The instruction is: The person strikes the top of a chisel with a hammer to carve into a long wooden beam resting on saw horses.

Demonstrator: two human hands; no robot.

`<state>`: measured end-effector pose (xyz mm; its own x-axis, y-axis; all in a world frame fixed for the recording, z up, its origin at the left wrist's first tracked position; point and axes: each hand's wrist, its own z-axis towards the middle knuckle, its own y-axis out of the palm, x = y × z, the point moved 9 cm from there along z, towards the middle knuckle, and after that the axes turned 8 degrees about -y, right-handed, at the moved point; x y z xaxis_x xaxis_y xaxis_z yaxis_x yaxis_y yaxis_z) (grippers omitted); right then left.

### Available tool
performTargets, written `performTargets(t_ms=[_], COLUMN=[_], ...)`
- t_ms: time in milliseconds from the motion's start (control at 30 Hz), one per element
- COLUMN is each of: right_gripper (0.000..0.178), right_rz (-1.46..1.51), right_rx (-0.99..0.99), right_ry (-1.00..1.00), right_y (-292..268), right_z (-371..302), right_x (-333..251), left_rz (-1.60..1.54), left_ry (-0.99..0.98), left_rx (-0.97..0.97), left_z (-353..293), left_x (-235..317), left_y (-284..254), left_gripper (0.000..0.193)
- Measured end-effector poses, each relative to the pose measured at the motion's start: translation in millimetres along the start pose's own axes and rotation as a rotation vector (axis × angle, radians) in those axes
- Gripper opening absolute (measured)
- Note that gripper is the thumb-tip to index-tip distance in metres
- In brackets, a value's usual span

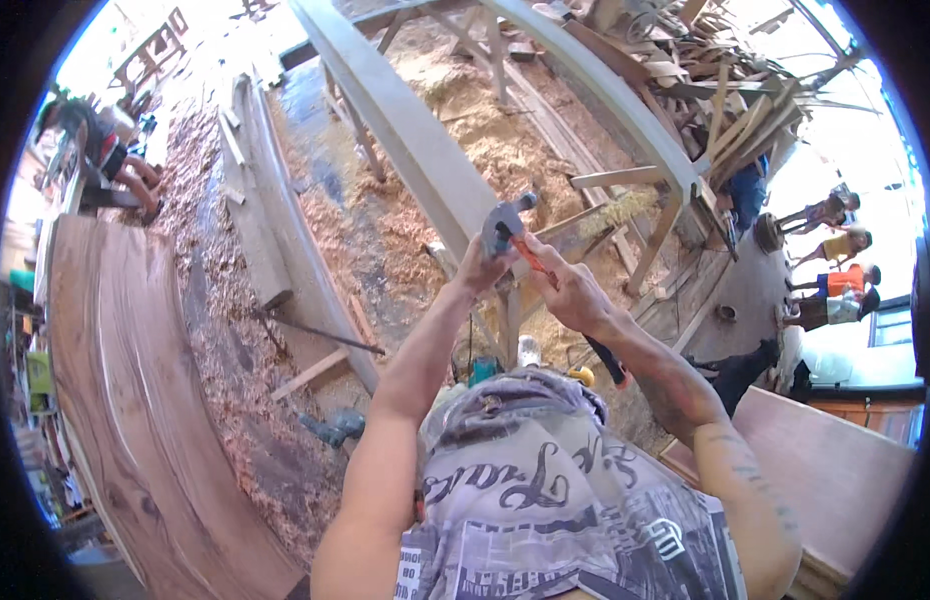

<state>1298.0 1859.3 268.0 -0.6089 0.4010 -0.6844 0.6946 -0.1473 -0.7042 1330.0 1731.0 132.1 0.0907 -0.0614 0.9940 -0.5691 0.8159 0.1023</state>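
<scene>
My right hand is closed around the orange-red handle of a claw hammer, whose dark metal head lies at the near end of a long pale wooden beam. Close against the hammer head, my left hand has its fingers bent in a grip. A bit of blue-green shows there, but what those fingers hold is mostly covered by the hammer. Below both hands, a wooden leg stands under the beam's near end.
Sawdust and shavings cover the ground. Another long beam runs at the right, near a heap of scrap wood. Wide brown slabs lie at the left. A person bends at far left; several people are at far right.
</scene>
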Motion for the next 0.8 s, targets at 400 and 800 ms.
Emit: performTargets(t_ms=[400, 800], right_gripper=[0.048, 0.055], right_rz=[-0.022, 0.442], right_rx=[0.270, 0.324], right_ry=[-0.488, 0.099], right_y=[-18.3, -8.4], right_z=[-12.0, -55.9], right_x=[-19.2, 61.6], left_rz=[-0.030, -0.433], left_ry=[0.024, -0.408], left_rx=[0.008, 0.547], left_z=[-1.2, 21.9], left_x=[12.6, -75.2], left_y=[0.5, -82.8], left_gripper=[0.013, 0.026])
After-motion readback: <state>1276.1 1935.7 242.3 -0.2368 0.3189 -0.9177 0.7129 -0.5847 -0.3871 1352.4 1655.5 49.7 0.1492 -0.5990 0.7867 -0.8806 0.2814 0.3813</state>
